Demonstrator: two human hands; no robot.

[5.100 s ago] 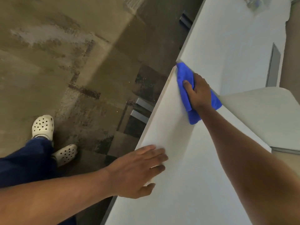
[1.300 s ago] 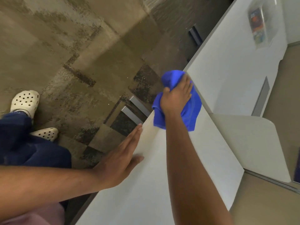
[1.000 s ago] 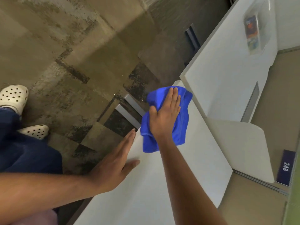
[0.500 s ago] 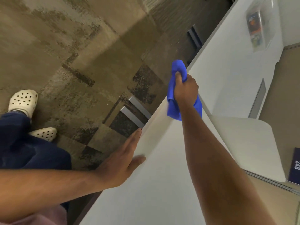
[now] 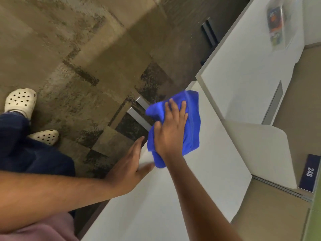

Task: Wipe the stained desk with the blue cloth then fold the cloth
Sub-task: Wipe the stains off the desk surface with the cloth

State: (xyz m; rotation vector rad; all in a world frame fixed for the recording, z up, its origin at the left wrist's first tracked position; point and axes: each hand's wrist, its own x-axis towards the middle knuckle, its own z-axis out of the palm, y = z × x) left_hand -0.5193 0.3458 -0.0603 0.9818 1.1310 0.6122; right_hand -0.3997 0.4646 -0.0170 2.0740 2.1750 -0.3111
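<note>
The blue cloth (image 5: 192,126) lies crumpled on the white desk (image 5: 213,164), near its left edge and far corner. My right hand (image 5: 171,131) presses flat on the cloth with fingers spread, covering its middle. My left hand (image 5: 129,164) rests with fingers straight against the desk's left edge, thumb on the top, just below and left of the cloth, holding nothing. I can make out no stain on the bare desk surface.
A second white desk (image 5: 243,79) adjoins at the far end, with a clear packet (image 5: 278,25) on it. A white panel (image 5: 264,150) and a plate numbered 248 (image 5: 310,173) stand to the right. Carpet floor and my white shoes (image 5: 20,101) are to the left.
My right hand has pulled the cloth back from the desk's far corner toward me and flattened onto it, after gripping it bunched half a second ago. The left hand stays at the edge.
</note>
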